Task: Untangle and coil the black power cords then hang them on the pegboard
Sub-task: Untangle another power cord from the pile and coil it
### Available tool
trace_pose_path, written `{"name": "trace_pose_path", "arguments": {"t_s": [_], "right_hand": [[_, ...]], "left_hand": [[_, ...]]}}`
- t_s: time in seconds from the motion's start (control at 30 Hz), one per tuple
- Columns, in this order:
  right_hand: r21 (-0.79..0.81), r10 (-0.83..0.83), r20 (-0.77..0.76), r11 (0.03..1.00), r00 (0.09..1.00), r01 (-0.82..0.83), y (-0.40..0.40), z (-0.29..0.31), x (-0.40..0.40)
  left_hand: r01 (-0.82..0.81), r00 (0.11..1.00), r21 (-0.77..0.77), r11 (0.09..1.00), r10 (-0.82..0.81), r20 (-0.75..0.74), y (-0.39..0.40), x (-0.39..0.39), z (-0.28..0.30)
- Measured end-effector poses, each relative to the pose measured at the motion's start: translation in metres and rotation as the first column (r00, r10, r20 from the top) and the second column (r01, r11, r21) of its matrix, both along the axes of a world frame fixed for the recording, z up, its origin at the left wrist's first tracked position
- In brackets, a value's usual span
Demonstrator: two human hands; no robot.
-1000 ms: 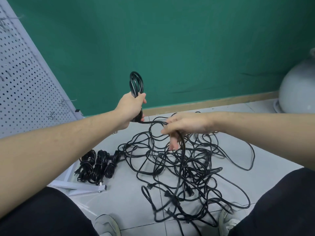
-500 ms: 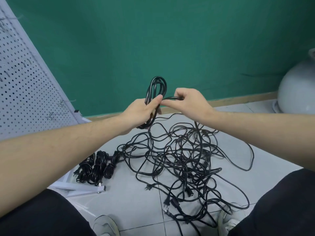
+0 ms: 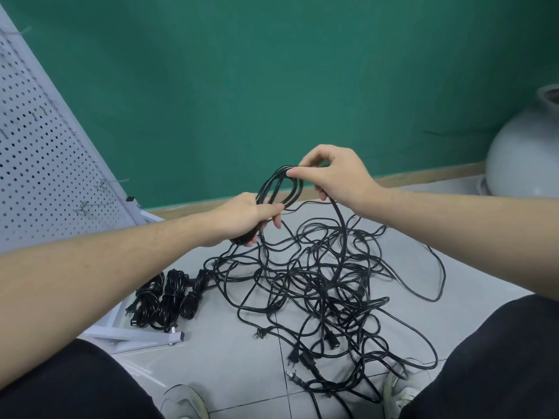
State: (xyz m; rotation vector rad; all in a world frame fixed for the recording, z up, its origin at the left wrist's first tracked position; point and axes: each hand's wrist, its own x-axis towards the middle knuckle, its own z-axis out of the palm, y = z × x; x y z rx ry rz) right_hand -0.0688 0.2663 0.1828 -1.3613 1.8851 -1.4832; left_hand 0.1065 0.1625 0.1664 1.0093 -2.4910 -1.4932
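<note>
1. Pale grey tiled floor (image 3: 230,355) below a green wall (image 3: 272,86), with a wooden skirting strip along the join.
2. To the left, a white pegboard (image 3: 39,164) leaning at a slant, dotted with holes, a few thin wire hooks (image 3: 99,189) jutting from it, its white metal foot (image 3: 142,338) flat on the floor.
3. At the far right, a rounded pale grey vessel (image 3: 526,152) against the wall.
4. Spread over the middle of the floor, a tangled heap of cords (image 3: 326,285): thin, black, matte, looping over and under one another, several plug ends showing near the front edge of the heap.
5. Just beside the pegboard foot, three coiled bundles (image 3: 169,297) side by side, each black, tightly wound and cinched round its waist.
6. Raised above the heap, a half-made coil (image 3: 278,189) of a few long oval loops of the same black cord.
7. Left hand (image 3: 242,219) gripping the lower end of the coil, fingers curled round the gathered strands.
8. Right hand (image 3: 335,176) pinching the top of the loops between thumb and forefinger, remaining fingers curled round the strand that drops from it down into the heap.
9. Black trouser legs at both lower corners, light-coloured shoes (image 3: 184,402) between them, the right one partly under cord.
</note>
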Motion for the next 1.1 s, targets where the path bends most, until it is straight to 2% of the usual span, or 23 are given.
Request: {"name": "trace_pose_path", "arguments": {"t_s": [0.07,0.13,0.2,0.27,0.33,0.4,0.47,0.6,0.73,0.83,0.9,0.97,1.03,1.1], "right_hand": [[-0.025,-0.071,-0.018,0.997,0.997,0.070,0.000,-0.001,0.001],[0.050,-0.106,0.027,0.993,0.994,0.105,-0.003,-0.003,0.001],[0.172,-0.073,0.072,0.983,0.995,0.059,-0.006,-0.004,0.002],[0.216,-0.041,0.121,0.976,0.992,0.014,-0.006,-0.004,0.006],[0.177,-0.013,0.195,0.984,0.981,-0.022,-0.006,-0.002,0.011],[0.139,-0.013,0.260,0.990,0.966,-0.024,-0.009,0.000,0.017],[0.140,-0.077,0.292,0.989,0.953,0.037,-0.012,0.003,0.022],[0.165,-0.171,0.386,0.980,0.906,0.115,-0.017,0.006,0.027],[0.129,-0.145,0.452,0.987,0.880,0.096,-0.016,0.010,0.032],[0.083,-0.123,0.484,0.992,0.866,0.094,-0.017,0.014,0.033],[0.070,-0.092,0.517,0.995,0.851,0.065,-0.016,0.016,0.031],[0.077,-0.061,0.605,0.997,0.794,0.019,-0.013,0.016,0.029],[0.077,0.019,0.691,0.992,0.723,-0.100,-0.012,0.007,0.027],[0.083,0.109,0.700,0.969,0.706,-0.232,-0.012,-0.006,0.025]], "left_hand": [[0.065,0.997,0.029,0.997,-0.064,-0.033,0.005,0.000,0.000],[0.093,0.994,0.053,0.994,-0.089,-0.071,0.009,0.000,0.003],[0.107,0.990,0.069,0.992,-0.100,-0.096,0.012,-0.001,0.005],[0.114,0.988,0.070,0.991,-0.106,-0.109,0.014,-0.001,0.005],[0.104,0.989,0.091,0.990,-0.093,-0.114,0.016,-0.001,0.006],[0.083,0.990,0.175,0.981,-0.061,-0.125,0.021,-0.003,0.010],[0.066,0.989,0.257,0.964,-0.028,-0.147,0.025,-0.008,0.011],[0.046,0.989,0.286,0.957,-0.003,-0.150,0.032,-0.013,0.010],[0.065,0.979,0.493,0.867,0.041,-0.200,0.040,-0.014,0.013],[0.095,0.973,0.559,0.824,0.043,-0.228,0.045,-0.014,0.019],[0.071,0.965,0.574,0.816,0.088,-0.246,0.049,-0.016,0.019],[0.035,0.957,0.552,0.833,0.132,-0.260,0.050,-0.018,0.016],[-0.015,0.944,0.506,0.862,0.180,-0.278,0.049,-0.021,0.016],[-0.065,0.914,0.485,0.872,0.247,-0.323,0.047,-0.024,0.021]]}}
